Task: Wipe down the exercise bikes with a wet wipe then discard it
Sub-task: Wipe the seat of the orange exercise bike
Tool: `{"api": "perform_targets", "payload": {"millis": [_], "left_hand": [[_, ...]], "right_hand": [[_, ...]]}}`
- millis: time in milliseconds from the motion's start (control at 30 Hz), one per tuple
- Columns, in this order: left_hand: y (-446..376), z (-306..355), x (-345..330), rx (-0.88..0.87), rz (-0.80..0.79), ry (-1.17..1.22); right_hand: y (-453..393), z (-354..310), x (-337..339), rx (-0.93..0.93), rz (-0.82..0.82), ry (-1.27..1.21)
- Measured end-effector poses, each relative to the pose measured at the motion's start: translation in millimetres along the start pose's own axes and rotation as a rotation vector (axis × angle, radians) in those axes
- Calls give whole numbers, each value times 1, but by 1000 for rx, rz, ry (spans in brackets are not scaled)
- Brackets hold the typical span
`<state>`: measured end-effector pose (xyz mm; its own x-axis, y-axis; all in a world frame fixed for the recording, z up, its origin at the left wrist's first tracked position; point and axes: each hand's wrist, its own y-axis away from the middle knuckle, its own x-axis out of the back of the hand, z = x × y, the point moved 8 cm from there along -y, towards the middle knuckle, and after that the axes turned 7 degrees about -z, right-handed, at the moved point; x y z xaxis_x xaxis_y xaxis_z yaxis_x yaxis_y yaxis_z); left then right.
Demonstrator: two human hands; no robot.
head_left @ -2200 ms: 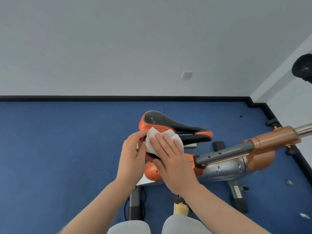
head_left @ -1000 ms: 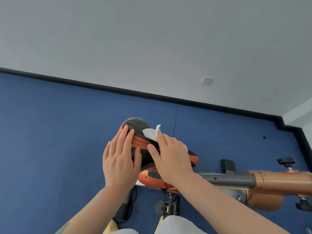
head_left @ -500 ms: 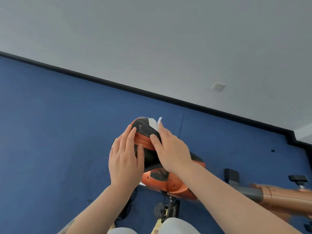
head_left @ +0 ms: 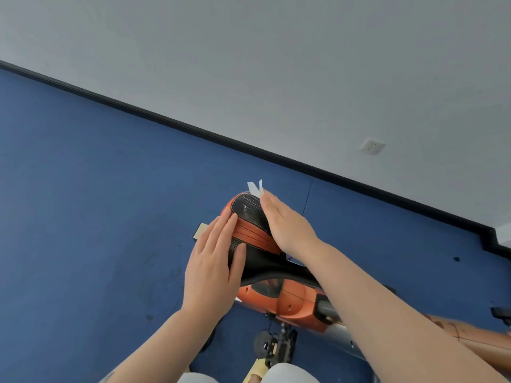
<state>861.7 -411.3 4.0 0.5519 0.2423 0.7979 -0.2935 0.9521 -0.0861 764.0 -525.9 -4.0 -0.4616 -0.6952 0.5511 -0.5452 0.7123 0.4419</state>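
The exercise bike's black and orange saddle (head_left: 250, 217) is in the middle of the view, above the orange bike body (head_left: 279, 298). My right hand (head_left: 287, 225) lies flat on the saddle's right side and presses a white wet wipe (head_left: 255, 187) against it; only the wipe's corner shows past my fingertips. My left hand (head_left: 211, 268) rests flat on the saddle's left side, fingers together, holding nothing.
Blue carpet (head_left: 96, 217) covers the floor up to a black skirting board (head_left: 193, 131) and a grey wall with a socket (head_left: 372, 146). A pedal (head_left: 276, 346) hangs below the bike body. The bike's grey and orange frame (head_left: 470, 341) runs off to the right.
My right hand has slid the wipe along the saddle toward its far end. My left hand stays on the saddle's left side. The view has swung left and tilted.
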Motion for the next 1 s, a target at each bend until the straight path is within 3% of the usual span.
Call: {"api": "perform_targets", "payload": {"millis": [200,333,433,633,800,867,1000], "left_hand": [[4,-9,-2,65,1,122],[4,-10,-2,77,9,132],[4,-12,-2,77,-4,127],[4,-9,0,74,18,146],[5,-10,1,78,24,145],[5,-9,1,74,21,142],[5,-9,2,68,19,152]], "right_hand": [[28,44,18,-21,-93,-213],[1,11,6,32,-119,-207],[-8,-8,-1,134,-143,-126],[43,24,5,271,-320,180],[14,-12,0,272,-170,143],[8,-25,-4,325,-132,260],[38,-3,-3,416,-244,462]]}}
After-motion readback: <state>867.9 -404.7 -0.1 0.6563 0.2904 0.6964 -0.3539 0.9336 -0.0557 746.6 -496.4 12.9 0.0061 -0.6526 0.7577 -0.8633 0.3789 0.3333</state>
